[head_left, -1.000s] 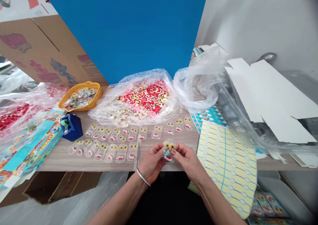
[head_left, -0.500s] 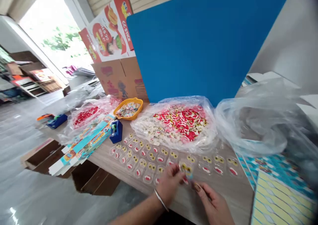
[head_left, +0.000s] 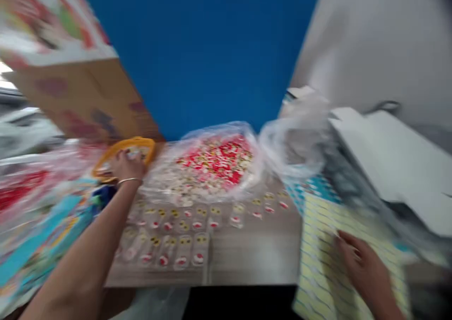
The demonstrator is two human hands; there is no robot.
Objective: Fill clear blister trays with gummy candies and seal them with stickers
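Note:
My left hand [head_left: 129,167], with a light bracelet at the wrist, reaches into the yellow basket [head_left: 151,153] of small printed pieces. Its fingertips are blurred among the pieces, so their grip is unclear. My right hand [head_left: 365,266] hovers over or touches the pale yellow sheet [head_left: 319,282] with wavy blue lines. Its fingers are curled and the thumb and forefinger come together at the tips; whatever is between them is too blurred to name. Between the hands, rows of small clear plastic packs [head_left: 183,252] with yellow-and-black eye pieces and red-and-white pieces lie on the wooden table [head_left: 254,259].
Behind the packs is a clear bag [head_left: 219,167] of red, white and yellow pieces. A blue board [head_left: 205,61] and a cardboard box [head_left: 81,99] stand at the back. Printed blue strips [head_left: 42,244] lie left; crumpled plastic [head_left: 296,146] and white card [head_left: 399,164] lie right.
The view has turned right. My left hand has left the small pack by the front rows and gone to the yellow basket. My right hand has moved right to the yellow sheet.

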